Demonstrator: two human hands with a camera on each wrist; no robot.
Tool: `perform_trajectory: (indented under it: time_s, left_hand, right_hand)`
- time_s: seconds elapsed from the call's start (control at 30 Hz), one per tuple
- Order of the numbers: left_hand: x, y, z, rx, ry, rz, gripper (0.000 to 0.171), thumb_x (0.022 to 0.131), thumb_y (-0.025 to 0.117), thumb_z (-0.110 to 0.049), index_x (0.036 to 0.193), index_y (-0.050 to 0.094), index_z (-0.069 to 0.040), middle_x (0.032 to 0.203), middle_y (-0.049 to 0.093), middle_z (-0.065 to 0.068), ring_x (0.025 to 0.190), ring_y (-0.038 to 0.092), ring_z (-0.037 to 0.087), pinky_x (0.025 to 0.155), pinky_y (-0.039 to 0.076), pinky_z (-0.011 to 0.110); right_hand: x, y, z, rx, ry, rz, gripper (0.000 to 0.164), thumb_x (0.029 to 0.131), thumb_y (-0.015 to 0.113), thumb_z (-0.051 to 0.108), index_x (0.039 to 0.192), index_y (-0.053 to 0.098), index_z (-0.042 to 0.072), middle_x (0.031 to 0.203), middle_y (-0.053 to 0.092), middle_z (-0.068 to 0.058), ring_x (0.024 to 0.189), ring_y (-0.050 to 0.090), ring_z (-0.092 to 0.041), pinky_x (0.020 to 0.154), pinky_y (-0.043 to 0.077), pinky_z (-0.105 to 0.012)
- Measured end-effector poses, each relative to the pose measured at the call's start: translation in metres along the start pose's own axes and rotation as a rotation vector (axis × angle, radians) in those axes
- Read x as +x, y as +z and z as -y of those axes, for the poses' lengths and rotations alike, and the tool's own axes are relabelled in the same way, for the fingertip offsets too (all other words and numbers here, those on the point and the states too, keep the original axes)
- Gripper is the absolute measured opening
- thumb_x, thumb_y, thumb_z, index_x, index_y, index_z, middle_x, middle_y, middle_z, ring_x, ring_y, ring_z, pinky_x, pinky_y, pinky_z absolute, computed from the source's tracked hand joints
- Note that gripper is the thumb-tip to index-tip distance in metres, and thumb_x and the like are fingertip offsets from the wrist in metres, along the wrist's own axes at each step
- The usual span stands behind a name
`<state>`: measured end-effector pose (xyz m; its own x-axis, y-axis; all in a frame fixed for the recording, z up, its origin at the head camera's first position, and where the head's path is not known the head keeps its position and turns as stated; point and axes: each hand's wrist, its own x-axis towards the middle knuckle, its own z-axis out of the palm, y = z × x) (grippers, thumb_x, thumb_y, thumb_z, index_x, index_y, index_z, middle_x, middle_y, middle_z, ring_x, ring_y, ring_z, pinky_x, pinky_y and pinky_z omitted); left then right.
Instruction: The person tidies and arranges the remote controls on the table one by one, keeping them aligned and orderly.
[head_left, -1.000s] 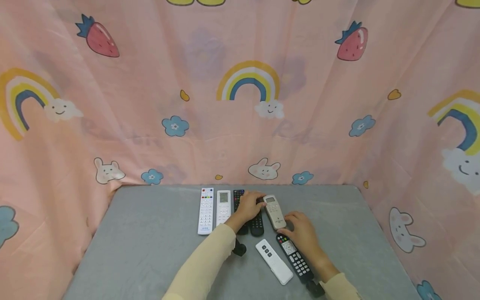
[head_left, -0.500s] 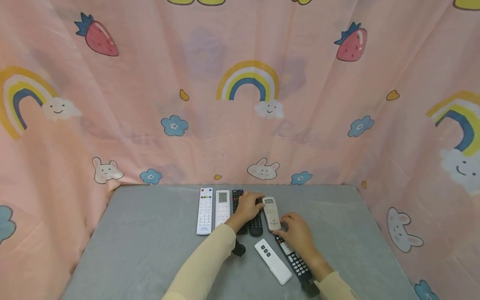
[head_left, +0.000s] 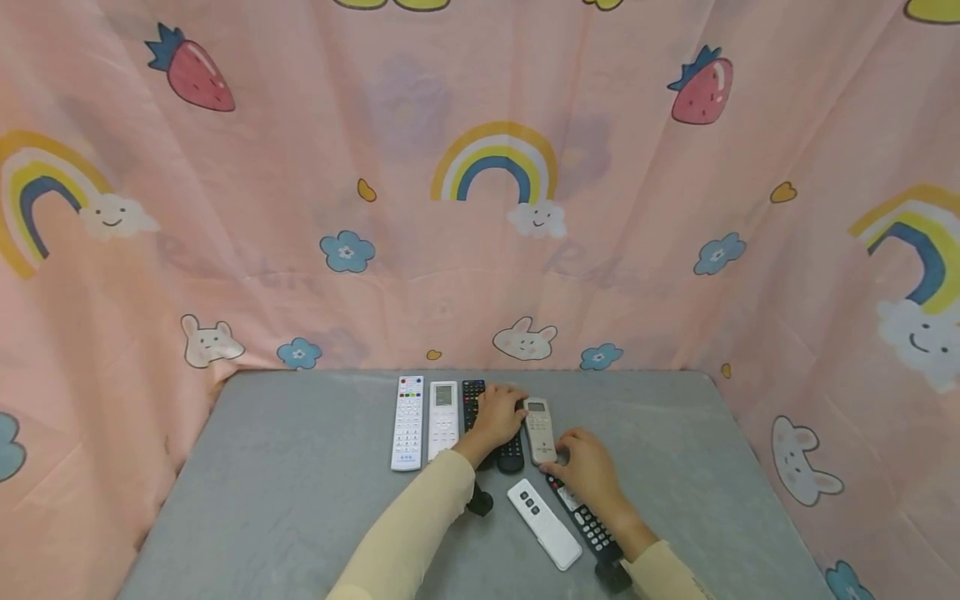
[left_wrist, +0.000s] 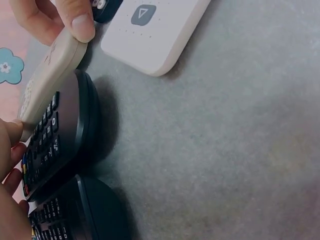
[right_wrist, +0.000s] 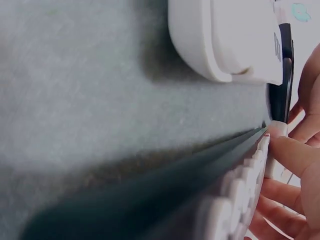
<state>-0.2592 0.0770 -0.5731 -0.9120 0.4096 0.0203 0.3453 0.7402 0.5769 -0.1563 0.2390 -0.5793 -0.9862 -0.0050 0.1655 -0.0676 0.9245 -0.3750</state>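
Observation:
A beige remote control (head_left: 539, 433) with a small display lies nearly straight at the right end of a row. My right hand (head_left: 590, 473) pinches its near end, with the thumb on the near edge, as the left wrist view also shows. My left hand (head_left: 498, 414) reaches over two black remotes (head_left: 511, 457) and holds the beige remote's far left corner at its fingertips. The left hand hides much of the black remotes. Under the right hand, a dark remote with white keys (head_left: 594, 531) lies slanted.
Two white remotes (head_left: 407, 427) form the left of the row. A short white remote with dark buttons (head_left: 545, 525) lies slanted in front. The grey tabletop (head_left: 300, 467) ends at a pink patterned curtain (head_left: 420, 317). Black wrist cameras (head_left: 480, 502) sit under the forearms.
The beige remote has turned from slanted to nearly straight and shifted left, closer to the black remotes. My right hand has moved left with it; my left hand stays almost in place.

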Motion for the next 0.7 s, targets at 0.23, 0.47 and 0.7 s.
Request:
perform_trajectory:
  time_s: [0.23,0.47,0.7]
  left_hand:
    - [0.0014,0.0076,0.0041,0.048,0.017,-0.007,0.034,0.099,0.059,-0.024,0.132,0.063,-0.016,0.137,0.06,0.007,0.127,0.045,0.026,0.107,0.035,0.046]
    - [-0.0008,0.007,0.0023,0.051,0.026,-0.021,0.034,0.098,0.059,-0.023,0.131,0.063,-0.013,0.134,0.059,0.008,0.124,0.044,0.026,0.107,0.035,0.047]
    - [-0.002,0.0072,0.0004,0.081,0.027,-0.031,0.033,0.098,0.06,-0.023,0.129,0.064,-0.013,0.132,0.059,0.007,0.122,0.045,0.026,0.106,0.036,0.046]
  right_hand:
    - [0.0005,-0.0014,0.0022,0.009,0.014,0.008,0.036,0.067,0.091,0.03,0.087,0.073,0.005,0.095,0.068,-0.006,0.085,0.063,-0.02,0.076,0.053,-0.041]
    - [0.0021,-0.0013,0.0044,0.007,0.041,0.036,0.037,0.067,0.09,0.03,0.087,0.072,0.005,0.094,0.066,-0.006,0.081,0.06,-0.017,0.072,0.051,-0.038]
    - [0.0018,-0.0022,0.0056,0.014,0.058,0.056,0.038,0.068,0.09,0.03,0.088,0.07,0.005,0.093,0.065,-0.006,0.078,0.055,-0.015,0.069,0.049,-0.036]
